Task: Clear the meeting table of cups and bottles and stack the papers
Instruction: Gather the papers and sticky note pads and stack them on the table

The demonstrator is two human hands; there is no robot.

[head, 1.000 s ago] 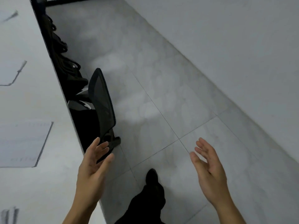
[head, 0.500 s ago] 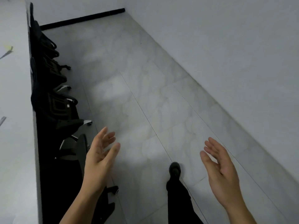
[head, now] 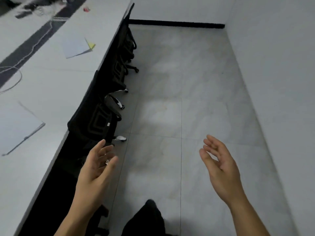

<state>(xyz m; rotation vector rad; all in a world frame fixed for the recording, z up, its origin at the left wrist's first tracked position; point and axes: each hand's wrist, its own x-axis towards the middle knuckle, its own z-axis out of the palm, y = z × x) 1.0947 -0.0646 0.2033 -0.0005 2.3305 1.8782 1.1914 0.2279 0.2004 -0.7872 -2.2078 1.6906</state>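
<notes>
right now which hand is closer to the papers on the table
Left. The left hand hangs open beside the table edge, on the side of the nearest paper; the right hand is open over the floor.

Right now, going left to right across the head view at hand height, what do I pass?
Meeting table → left hand, open and empty, by the black chairs → tiled floor → right hand, open and empty → white wall.

Pale grey room, black seating

Long white table point(head: 56, 86) with a dark grey strip; black mesh chairs point(head: 100, 121); yellow paper note point(head: 91, 45); marbled grey floor tiles point(head: 170, 103).
</notes>
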